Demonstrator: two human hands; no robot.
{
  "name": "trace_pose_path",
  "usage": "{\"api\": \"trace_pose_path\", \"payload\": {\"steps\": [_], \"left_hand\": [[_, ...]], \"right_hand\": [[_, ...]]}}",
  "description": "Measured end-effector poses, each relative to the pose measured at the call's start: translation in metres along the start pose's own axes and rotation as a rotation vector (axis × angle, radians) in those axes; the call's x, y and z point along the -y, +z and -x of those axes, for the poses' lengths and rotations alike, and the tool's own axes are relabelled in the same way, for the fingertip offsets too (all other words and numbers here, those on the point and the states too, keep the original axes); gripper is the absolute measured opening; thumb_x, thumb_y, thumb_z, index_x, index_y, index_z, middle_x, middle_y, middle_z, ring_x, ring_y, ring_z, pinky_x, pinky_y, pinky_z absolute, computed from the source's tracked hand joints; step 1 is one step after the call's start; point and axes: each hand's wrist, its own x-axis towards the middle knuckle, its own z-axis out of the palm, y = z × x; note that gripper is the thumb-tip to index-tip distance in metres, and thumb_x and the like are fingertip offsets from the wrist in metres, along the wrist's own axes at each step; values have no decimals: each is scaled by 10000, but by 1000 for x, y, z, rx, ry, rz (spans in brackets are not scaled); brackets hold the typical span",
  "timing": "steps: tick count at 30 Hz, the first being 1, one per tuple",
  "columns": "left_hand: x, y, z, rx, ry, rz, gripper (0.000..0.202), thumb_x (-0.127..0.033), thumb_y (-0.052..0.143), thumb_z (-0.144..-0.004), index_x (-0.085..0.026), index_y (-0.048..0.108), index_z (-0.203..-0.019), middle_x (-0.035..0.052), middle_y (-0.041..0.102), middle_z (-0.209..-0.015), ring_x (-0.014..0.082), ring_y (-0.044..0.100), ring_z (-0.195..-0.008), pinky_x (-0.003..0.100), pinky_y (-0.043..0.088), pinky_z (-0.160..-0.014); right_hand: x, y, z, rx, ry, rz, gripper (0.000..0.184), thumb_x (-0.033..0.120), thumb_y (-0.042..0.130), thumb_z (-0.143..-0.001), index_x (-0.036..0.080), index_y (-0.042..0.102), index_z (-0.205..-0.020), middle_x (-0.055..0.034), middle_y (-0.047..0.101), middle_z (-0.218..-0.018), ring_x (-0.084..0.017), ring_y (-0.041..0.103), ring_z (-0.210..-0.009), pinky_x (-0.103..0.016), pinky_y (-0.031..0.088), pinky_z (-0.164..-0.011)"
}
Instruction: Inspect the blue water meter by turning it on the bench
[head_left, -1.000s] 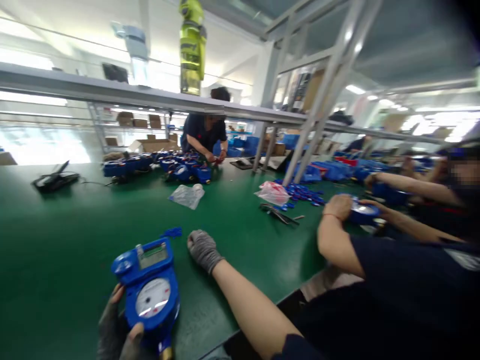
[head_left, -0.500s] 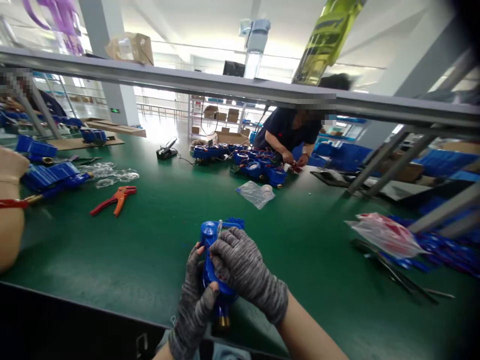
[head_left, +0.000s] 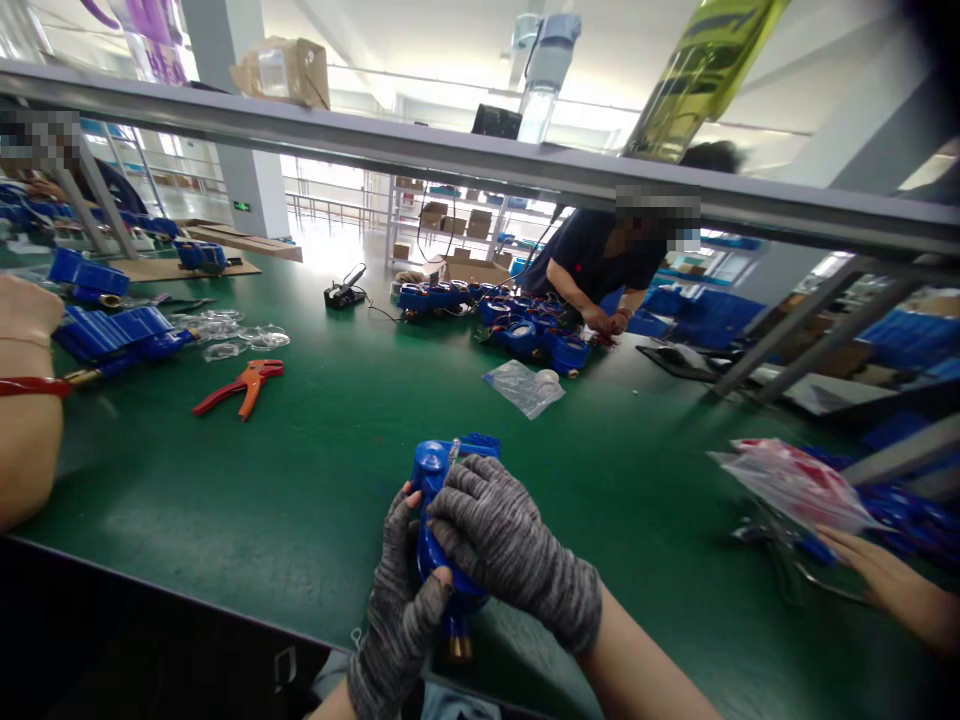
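grey marled knit gloves, bare forearms

Bright daylight blows out the far windows (head_left: 330, 200), edges bend and darken, and the corners blur.

Mount: one camera sat on the person's head.
Facing: it looked forward and down across the green table (head_left: 300, 470), tilted slightly.
Nearness: the gloved left hand (head_left: 397, 610) and right hand (head_left: 510, 550) lay close below the lens, at bottom centre.
Reach: the far side and an overhead rail (head_left: 450, 160) showed beyond.
Shared: no second view.
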Motion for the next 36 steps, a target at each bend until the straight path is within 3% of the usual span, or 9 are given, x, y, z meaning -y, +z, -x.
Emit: {"api": "trace_pose_path", "payload": {"steps": [5, 14, 18, 20, 22, 25, 29, 33, 36], "left_hand": [[-4, -3, -1, 22, 40, -40, 595, -428, 572, -872, -310, 378, -1422, 65, 325, -1505, 272, 290, -1409, 458, 219, -1196], [-12, -6, -4, 48, -81, 21, 622, -411, 620, -846, -272, 409, -1414, 70, 290, -1532, 267, 262, -1426, 440, 185, -1210], [-19, -20, -21, 163, -193, 251, 666, -410, 672, -797, -231, 437, -1394, 101, 398, -1470, 294, 366, -1369, 419, 308, -1156], [-25, -31, -33, 281, -298, 381, 686, -420, 659, -798, -198, 424, -1402, 130, 474, -1403, 316, 469, -1282, 422, 406, -1077], [-31, -41, -40, 308, -360, 374, 680, -458, 638, -805, -162, 434, -1383, 149, 515, -1351, 320, 524, -1216, 420, 449, -1026], [-38, -46, -37, 143, -324, 80, 746, -536, 665, -767, -192, 420, -1382, 131, 461, -1399, 315, 475, -1264, 430, 432, -1049], [-30, -30, -15, 21, -205, -266, 997, -537, 766, -658, -321, 234, -1473, 66, 347, -1482, 289, 407, -1326, 461, 380, -1106], [-18, -18, -12, -20, -202, -296, 1012, -508, 796, -625, -341, 236, -1451, 60, 398, -1433, 271, 478, -1252, 464, 425, -1069], [-18, -31, -23, -33, -227, -239, 1007, -529, 813, -566, -251, 328, -1403, 105, 427, -1397, 300, 492, -1224, 463, 446, -1047]], "right_hand": [[8, -1, 9, 19, 46, 22, 160, 338, 534, -932, 226, 648, -922, -21, 605, -1046, -197, 484, -995, -375, 352, -922], [22, 7, 9, -31, 153, 111, 117, 291, 555, -911, 228, 654, -908, -35, 618, -1028, -229, 487, -976, -446, 355, -928], [9, 9, 26, -258, 218, -209, 173, 295, 511, -931, 238, 651, -1015, -30, 615, -1060, -177, 532, -1011, -371, 416, -941], [-9, 15, 40, -451, 401, -337, 257, 330, 515, -935, 239, 603, -1159, -39, 592, -1177, -167, 534, -1111, -349, 430, -997], [-35, 24, 57, -563, 612, -440, 381, 394, 509, -936, 227, 533, -1277, -58, 547, -1291, -176, 514, -1202, -361, 418, -1057], [-78, 40, 82, -532, 837, -584, 479, 468, 476, -928, 194, 497, -1320, -82, 533, -1325, -192, 526, -1217, -380, 425, -1071], [-120, 55, 100, -321, 1056, -430, 376, 355, 487, -906, 147, 562, -1210, -88, 619, -1191, -180, 604, -1090, -313, 497, -951], [-133, 62, 89, -241, 1096, -242, 288, 213, 525, -857, 145, 610, -1123, -73, 647, -1122, -170, 618, -1020, -275, 478, -917], [-135, 68, 72, -211, 1074, -140, 249, 186, 553, -831, 168, 649, -1061, -57, 660, -1070, -164, 615, -960, -257, 461, -880]]}}
